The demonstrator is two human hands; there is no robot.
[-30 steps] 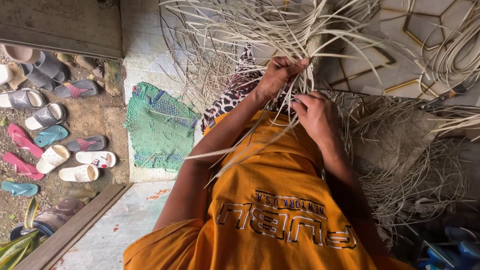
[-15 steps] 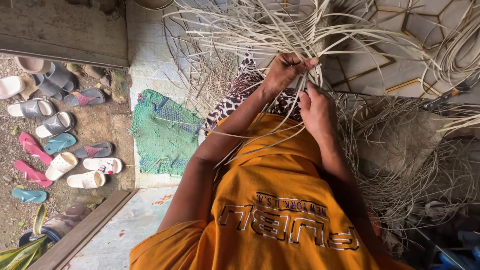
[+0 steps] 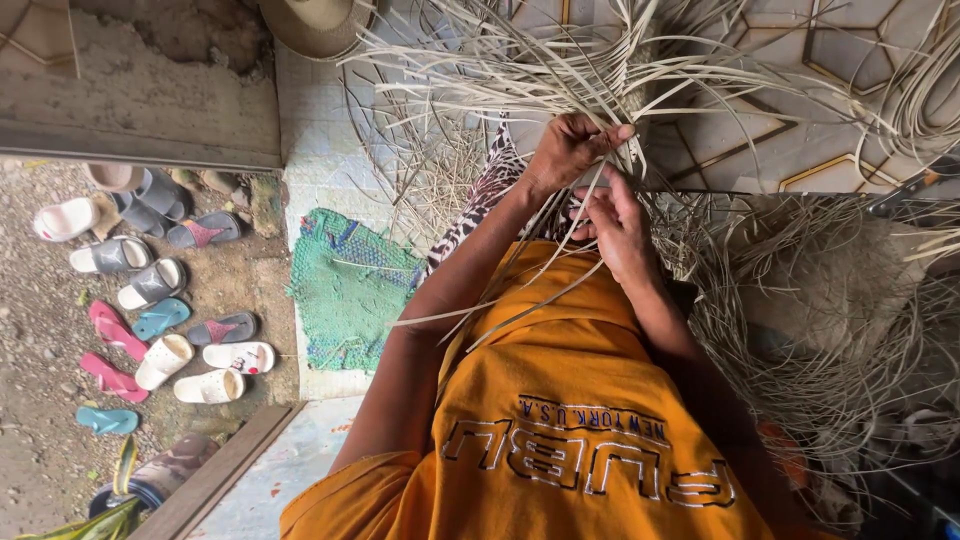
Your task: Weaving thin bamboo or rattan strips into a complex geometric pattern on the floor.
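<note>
While both hands work close together above the lap, the left hand [image 3: 568, 150] is clenched round a gathered bundle of pale flat strips [image 3: 560, 75], its fingers curled over the point where many strands cross and fan outward over the tiled floor [image 3: 800, 130]. Just beside it and slightly nearer the body, the right hand [image 3: 615, 225] pinches one or two single strips between thumb and fingertips, and these long strands [image 3: 500, 310] trail down across the orange shirt [image 3: 560, 400] towards the knee. Judged from this, the step in hand is plaiting: one strand is being drawn over or under its neighbours while the other hand pins the crossing. A sound next move would call for steady tension from the left hand, so the crossing does not slacken, and a clean threading of the pinched strand without kinking it. A tangled heap of loose strips [image 3: 830, 330] lies to the right; a green mat [image 3: 345, 290] and scattered sandals [image 3: 160, 320] lie well apart to the left
</note>
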